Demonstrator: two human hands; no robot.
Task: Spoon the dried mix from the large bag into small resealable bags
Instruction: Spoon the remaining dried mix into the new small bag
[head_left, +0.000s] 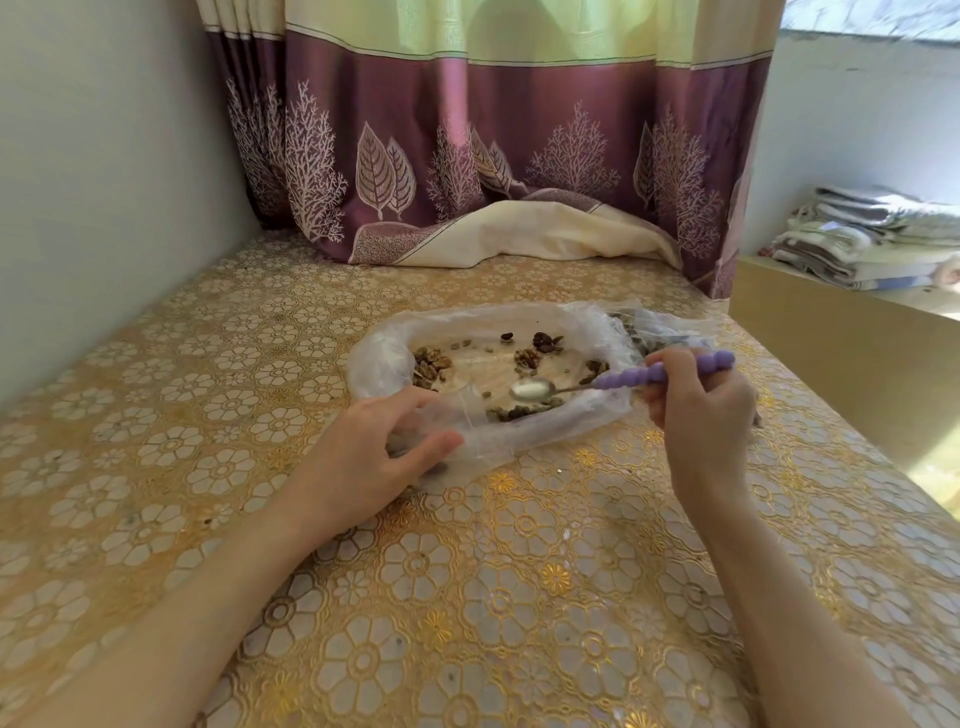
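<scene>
Both bare forearms come in from the near edge over the gold floral lace-pattern plastic cloth on the tabletop (467, 597).

Left hand (374, 457): grip curled and narrow, pinching a small clear resealable plastic bag (447, 421) against the near rim of the large bag. Probably held there so its mouth sits close to the scoop and little spills. Cannot tell whether the mouth is open; the film is transparent and partly hidden under the fingers.

Right hand (701, 410): grip closed round the beaded lilac handle of a small metal spoon (613, 379), held from above, handle pointing away to the right. Bowl reaches left of that grip, down inside the large bag, just beyond the left grip. Bowl looks empty, or nearly so.

Large clear plastic bag (379, 358): rim rolled down into a low ring, lying flat on the cloth, likely to give the spoon easy access. It sits beyond and between the two grips.

Dried mix (431, 364): mostly gone. Scattered patches only: a tan walnut-like clump beyond the left grip, a smaller clump mid-bag, dark raisin-like bits at the far side, greenish seeds along the near rim under the spoon. Looks dry and loose.

More crumpled clear plastic with dark contents (654, 332) lies just beyond the right grip; unclear what it is.
</scene>
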